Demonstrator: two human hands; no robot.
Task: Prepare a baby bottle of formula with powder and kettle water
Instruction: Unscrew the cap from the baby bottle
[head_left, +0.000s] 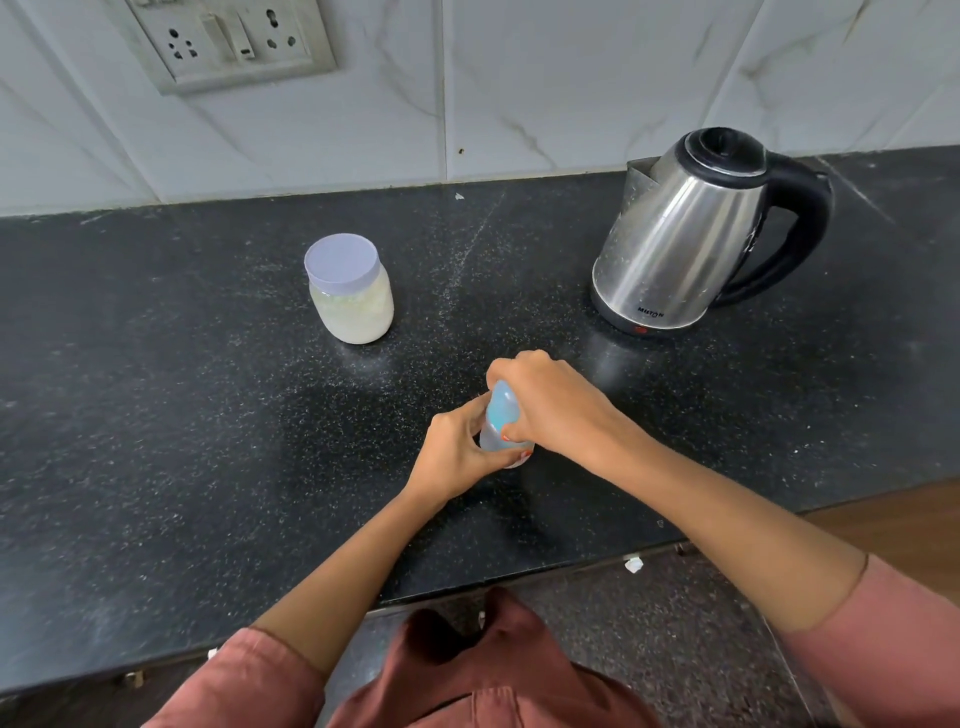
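A small clear baby bottle (500, 422) with a blue top stands on the black counter (208, 441) near its front edge. My left hand (453, 453) wraps around the bottle's lower body. My right hand (550, 402) grips the blue top from above and hides most of it. A jar of pale powder (354, 307) with a lilac lid stands closed to the back left. A steel kettle (685, 234) with a black handle and shut lid stands to the back right.
A tiled wall with a socket panel (228, 39) rises behind the counter. The counter's front edge (519, 582) runs diagonally below my arms, with speckled floor beneath. A wooden surface (909, 519) adjoins at the right.
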